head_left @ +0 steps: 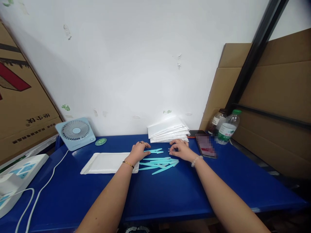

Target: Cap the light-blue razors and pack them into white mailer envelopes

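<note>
My left hand [139,152] has its thumb and fingers closed around the near ends of a few slim turquoise plastic sticks [155,151], shaped like eyebrow razors. Just below, a loose pile of similar sticks [160,164] lies on the table, some with pale, clear-looking tips. To the right of them, my right hand [180,150] is curled, its fingertips together at a small translucent piece [169,149] too small to name. A white padded envelope [107,163] lies flat under my left wrist, its right end partly covered.
Behind the hands a stack of white padded envelopes [167,129] leans near the wall. A phone [206,145], a water bottle [227,129] and a brown bottle [217,121] stand right. Leftward are a blue fan [76,132], a green disc [100,141] and a power strip [29,174].
</note>
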Demonstrator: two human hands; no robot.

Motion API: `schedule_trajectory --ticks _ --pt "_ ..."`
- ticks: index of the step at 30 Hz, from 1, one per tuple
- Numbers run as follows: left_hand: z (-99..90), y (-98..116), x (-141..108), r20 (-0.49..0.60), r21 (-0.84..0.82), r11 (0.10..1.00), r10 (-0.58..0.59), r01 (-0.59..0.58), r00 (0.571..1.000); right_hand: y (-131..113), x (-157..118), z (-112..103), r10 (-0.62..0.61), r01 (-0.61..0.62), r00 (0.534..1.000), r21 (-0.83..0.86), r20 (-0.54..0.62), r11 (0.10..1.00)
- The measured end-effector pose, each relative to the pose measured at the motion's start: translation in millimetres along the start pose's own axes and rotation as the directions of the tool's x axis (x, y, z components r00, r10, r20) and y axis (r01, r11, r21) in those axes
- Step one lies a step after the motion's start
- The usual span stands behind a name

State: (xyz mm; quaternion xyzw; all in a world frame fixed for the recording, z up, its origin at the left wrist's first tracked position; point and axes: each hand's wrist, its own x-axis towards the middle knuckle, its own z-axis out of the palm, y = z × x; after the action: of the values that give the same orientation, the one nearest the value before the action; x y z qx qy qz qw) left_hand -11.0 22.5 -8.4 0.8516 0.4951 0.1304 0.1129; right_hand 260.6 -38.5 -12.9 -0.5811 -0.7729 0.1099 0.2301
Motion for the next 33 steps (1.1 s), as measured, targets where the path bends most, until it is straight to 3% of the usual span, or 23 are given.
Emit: schedule_trajectory --ticks 3,7,12,14,21,28,33 --pt "-0.2 2 -1 0.023 0.011 1.000 0.004 -0.004 1.000 -9 1 7 -0.052 0.052 0.997 0.004 0.062 0.999" --pt "-5.9 10 -5 -0.028 -0.016 0.999 0.028 -0.028 0.999 -14 3 11 -0.072 0.071 0.991 0.012 0.111 0.997" --pt "-9.2 25 -8 0.050 -0.069 0.973 0.225 -0.221 0.973 -12 2 10 -0.080 0.081 0.996 -0.010 0.041 0.997" --pt "-8.4 26 -7 0.056 -0.037 0.968 0.248 -0.246 0.967 -7 3 8 -0.098 0.098 0.995 -0.023 0.001 0.995" --pt "-7.8 8 -5 0.019 0.047 0.997 0.064 -0.065 0.998 10 -1 -8 0.035 -0.039 0.997 -0.055 -0.067 0.998" --pt "-0.2 8 -5 0.006 0.038 0.997 0.061 -0.061 0.998 3 -14 -17 -0.018 0.022 0.987 -0.026 0.158 0.999" --pt "-3.6 13 -7 0.004 0.004 0.998 0.062 -0.062 0.998 1 -13 -10 -0.039 0.043 0.986 -0.023 0.162 0.999"
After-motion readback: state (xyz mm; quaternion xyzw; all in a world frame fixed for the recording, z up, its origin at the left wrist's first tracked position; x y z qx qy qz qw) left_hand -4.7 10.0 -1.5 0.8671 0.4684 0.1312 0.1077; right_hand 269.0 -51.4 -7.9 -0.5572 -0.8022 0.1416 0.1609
